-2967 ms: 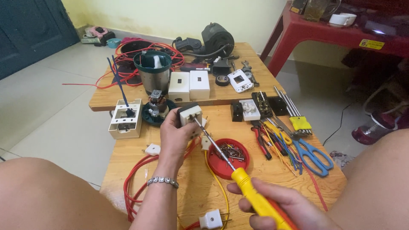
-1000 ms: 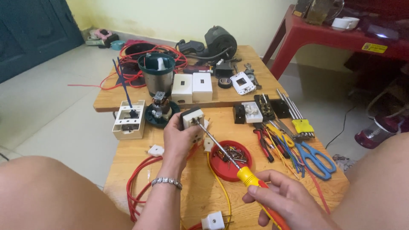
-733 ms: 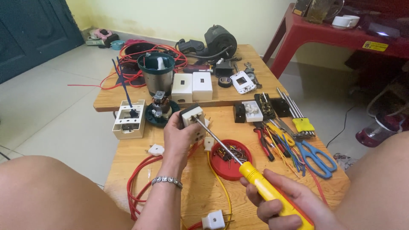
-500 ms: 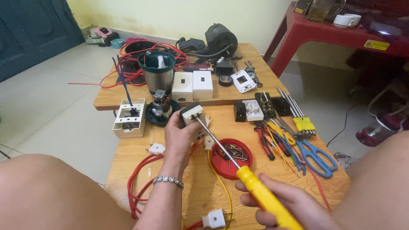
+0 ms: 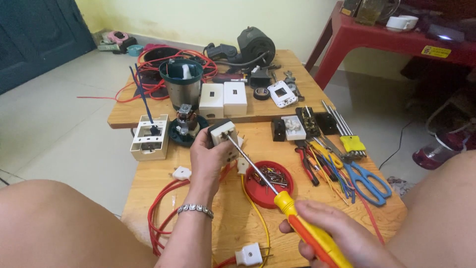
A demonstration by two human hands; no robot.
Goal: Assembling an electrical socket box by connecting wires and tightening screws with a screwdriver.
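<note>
My left hand (image 5: 207, 159) grips a small white wall socket (image 5: 223, 137) and holds it up above the near wooden table (image 5: 228, 233). My right hand (image 5: 337, 239) is closed on the yellow and red handle of a long screwdriver (image 5: 302, 224). The screwdriver's steel shaft runs up and left, and its tip touches the socket's face. A silver bracelet sits on my left wrist. Red and yellow wires (image 5: 163, 208) trail from below the socket across the table.
A red dish of screws (image 5: 268, 177) lies under the shaft. Pliers, blue scissors (image 5: 367, 179) and hex keys lie to the right. A white plug (image 5: 249, 254) is near the front edge. A far table holds white boxes (image 5: 223, 98), a metal cup and a motor.
The screwdriver handle has shifted slightly in my right hand while its tip stays at the socket. My left hand keeps the socket in nearly the same place.
</note>
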